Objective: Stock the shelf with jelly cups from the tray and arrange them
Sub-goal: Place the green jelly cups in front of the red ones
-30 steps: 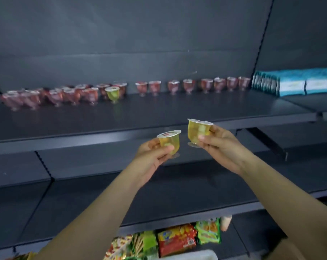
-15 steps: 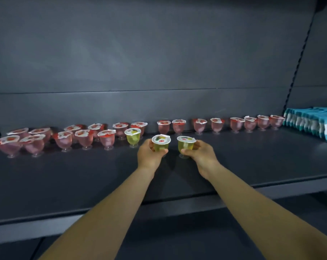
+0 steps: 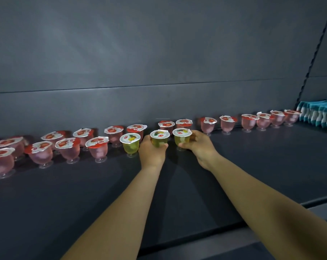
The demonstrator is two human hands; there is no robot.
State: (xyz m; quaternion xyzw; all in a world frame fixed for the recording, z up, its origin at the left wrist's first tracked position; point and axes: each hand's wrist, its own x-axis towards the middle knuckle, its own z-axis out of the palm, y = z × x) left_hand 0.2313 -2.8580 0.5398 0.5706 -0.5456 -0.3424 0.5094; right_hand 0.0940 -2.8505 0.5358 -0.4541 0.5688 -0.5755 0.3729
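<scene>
holding a yellow jelly cup in each hand, you have your left hand point(image 3: 153, 152) curled round one cup point(image 3: 159, 138) and your right hand point(image 3: 198, 145) round the other point(image 3: 181, 136), both upright, lids up, on the shelf point(image 3: 252, 166). just left of your left hand stands a third yellow cup point(image 3: 130, 142); pink cups point(image 3: 98, 148) line the back. stocking looks well along; releasing and straightening remain.

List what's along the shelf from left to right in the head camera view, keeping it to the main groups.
Pink jelly cups cluster → free-standing yellow cup → left hand holding a yellow cup → right hand holding another yellow cup → row of pink cups → blue-and-white packets.
</scene>
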